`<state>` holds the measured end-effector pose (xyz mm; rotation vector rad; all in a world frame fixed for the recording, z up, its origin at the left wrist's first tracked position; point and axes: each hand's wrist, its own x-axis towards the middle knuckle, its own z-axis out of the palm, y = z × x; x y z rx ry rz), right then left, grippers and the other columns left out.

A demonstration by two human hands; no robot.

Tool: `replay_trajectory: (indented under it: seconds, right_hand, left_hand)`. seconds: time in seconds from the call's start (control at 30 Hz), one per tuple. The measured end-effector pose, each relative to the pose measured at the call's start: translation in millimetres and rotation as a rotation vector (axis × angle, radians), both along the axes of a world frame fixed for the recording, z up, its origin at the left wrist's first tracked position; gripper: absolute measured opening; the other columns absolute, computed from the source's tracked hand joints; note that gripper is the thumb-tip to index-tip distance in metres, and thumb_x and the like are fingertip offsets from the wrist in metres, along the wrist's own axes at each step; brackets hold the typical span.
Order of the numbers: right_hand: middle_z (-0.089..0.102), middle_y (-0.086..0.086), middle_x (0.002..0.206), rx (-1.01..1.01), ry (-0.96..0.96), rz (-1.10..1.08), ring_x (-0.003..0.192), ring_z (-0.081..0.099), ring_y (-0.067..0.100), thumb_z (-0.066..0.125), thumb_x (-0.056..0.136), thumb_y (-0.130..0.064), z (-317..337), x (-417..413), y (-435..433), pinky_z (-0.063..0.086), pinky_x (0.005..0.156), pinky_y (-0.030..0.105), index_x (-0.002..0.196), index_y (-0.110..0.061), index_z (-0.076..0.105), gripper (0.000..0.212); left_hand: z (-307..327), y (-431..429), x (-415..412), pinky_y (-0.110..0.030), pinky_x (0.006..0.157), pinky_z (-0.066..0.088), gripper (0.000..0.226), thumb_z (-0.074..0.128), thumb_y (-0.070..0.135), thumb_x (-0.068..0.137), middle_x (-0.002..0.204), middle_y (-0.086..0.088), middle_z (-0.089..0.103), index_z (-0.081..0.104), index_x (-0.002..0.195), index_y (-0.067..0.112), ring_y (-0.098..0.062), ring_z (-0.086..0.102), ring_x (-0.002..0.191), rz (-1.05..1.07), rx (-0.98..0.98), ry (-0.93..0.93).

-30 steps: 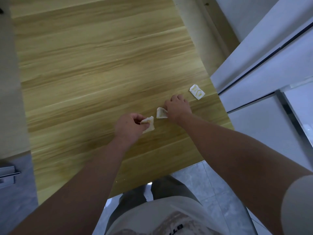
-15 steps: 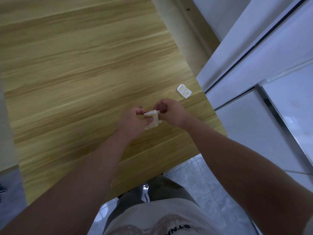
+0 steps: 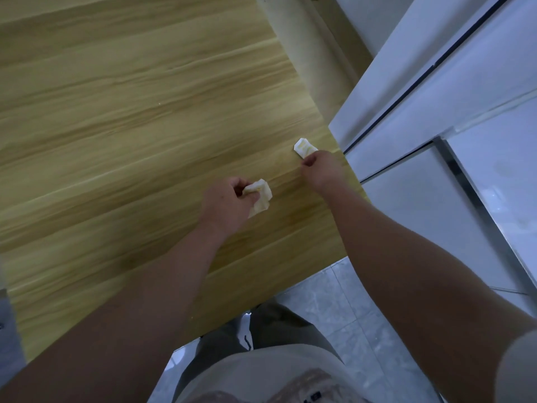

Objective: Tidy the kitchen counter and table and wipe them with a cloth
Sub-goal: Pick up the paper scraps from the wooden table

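Over the near right part of the bench (image 3: 116, 141), the left hand (image 3: 229, 199) hangs just above the wood. Its fingers and thumb are curled tight round a crumpled wad of paper (image 3: 261, 196), white with a yellowish tinge. Part of the wad sticks out to the right of the fist and droops toward the board.

The right hand (image 3: 322, 170) is farther out and to the right, close to the bench's right edge, with knuckles up and fingers curled under. Its fingertips meet the near corner of 1 small paper scrap (image 3: 301, 146), white with yellow marks, which lies flat on the wood. The knuckles hide the contact, so I cannot tell whether the fingers pinch that corner or only touch it. The 2 hands are apart, with a stretch of wood between them.

The scrap lies just inside the right edge of the bench, where that edge comes just beside the white cabinet fronts (image 3: 436, 117). Farther away a beige strip shows between bench and cabinets. To the left of both hands and beyond them, the wood-grain top runs wide and flat to the picture's edge. The near edge of the bench cuts slantwise under the forearms. Below it are grey floor tiles (image 3: 343, 303) and the person's dark trousers (image 3: 279, 324).
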<state>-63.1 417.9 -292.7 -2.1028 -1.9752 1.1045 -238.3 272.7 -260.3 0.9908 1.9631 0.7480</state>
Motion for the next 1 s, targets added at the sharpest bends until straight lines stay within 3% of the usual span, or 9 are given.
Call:
replay_trajectory:
  seconds: [0.17, 0.27, 0.37, 0.57, 0.73, 0.9, 1.0]
  right_hand:
    - [0.066, 0.008, 0.113, 0.092, -0.262, 0.107, 0.107, 0.062, 0.028, 0.056, 0.093, -0.025, -23, 1, 47, 0.054, 0.085, 0.039, 0.12, -0.013, 0.062, 0.03]
    - [0.062, 0.008, 0.114, 0.118, -0.33, 0.158, 0.114, 0.053, 0.03, 0.055, 0.093, -0.039, -33, -2, 61, 0.046, 0.081, 0.038, 0.116, -0.012, 0.059, 0.035]
    - [0.06, 0.008, 0.118, 0.124, -0.389, 0.188, 0.116, 0.049, 0.029, 0.055, 0.093, -0.041, -38, -3, 70, 0.045, 0.086, 0.042, 0.115, -0.013, 0.059, 0.036]
    - [0.06, 0.009, 0.118, 0.098, -0.412, 0.228, 0.116, 0.048, 0.029, 0.05, 0.094, -0.044, -45, -3, 77, 0.039, 0.081, 0.04, 0.115, -0.014, 0.056, 0.037]
    - [0.057, 0.013, 0.12, 0.099, -0.442, 0.269, 0.118, 0.044, 0.032, 0.048, 0.095, -0.044, -44, -2, 81, 0.038, 0.087, 0.04, 0.116, -0.008, 0.058, 0.043]
    - [0.063, 0.013, 0.11, 0.171, -0.445, 0.338, 0.109, 0.051, 0.03, 0.049, 0.096, -0.042, -40, 1, 76, 0.037, 0.082, 0.038, 0.1, -0.011, 0.06, 0.033]
    - [0.067, 0.011, 0.102, 0.206, -0.38, 0.331, 0.102, 0.056, 0.03, 0.051, 0.095, -0.041, -30, 4, 72, 0.041, 0.079, 0.037, 0.094, -0.012, 0.061, 0.031]
  left_hand:
    - [-2, 14, 2, -0.027, 0.071, 0.054, 0.013, 0.074, 0.03, 0.087, 0.089, 0.014, 0.065, 0.067, 0.098, 0.03, -0.007, 0.064, 0.083, 0.056, -0.004, -0.031]
    - [-4, 18, 2, -0.029, 0.069, 0.055, 0.013, 0.075, 0.028, 0.086, 0.085, 0.015, 0.065, 0.064, 0.09, 0.033, -0.008, 0.064, 0.08, 0.051, 0.001, -0.024]
    - [-6, 19, 4, -0.028, 0.067, 0.053, 0.013, 0.075, 0.027, 0.085, 0.082, 0.015, 0.064, 0.064, 0.089, 0.032, -0.007, 0.063, 0.077, 0.048, 0.001, -0.02]
    - [-9, 21, 6, -0.023, 0.064, 0.049, 0.011, 0.076, 0.026, 0.084, 0.085, 0.011, 0.068, 0.068, 0.092, 0.027, -0.009, 0.065, 0.078, 0.067, -0.008, -0.016]
    - [-5, 23, 11, -0.032, 0.074, 0.057, 0.012, 0.076, 0.024, 0.084, 0.088, 0.008, 0.07, 0.069, 0.094, 0.025, -0.011, 0.067, 0.082, 0.082, -0.014, -0.03]
    - [-3, 18, 13, -0.041, 0.077, 0.06, 0.012, 0.076, 0.027, 0.083, 0.089, 0.007, 0.072, 0.07, 0.094, 0.028, -0.013, 0.069, 0.083, 0.08, -0.026, -0.041]
    - [5, 14, 16, -0.038, 0.074, 0.059, 0.01, 0.075, 0.026, 0.084, 0.089, 0.007, 0.072, 0.071, 0.093, 0.029, -0.013, 0.069, 0.083, 0.085, -0.028, -0.054]
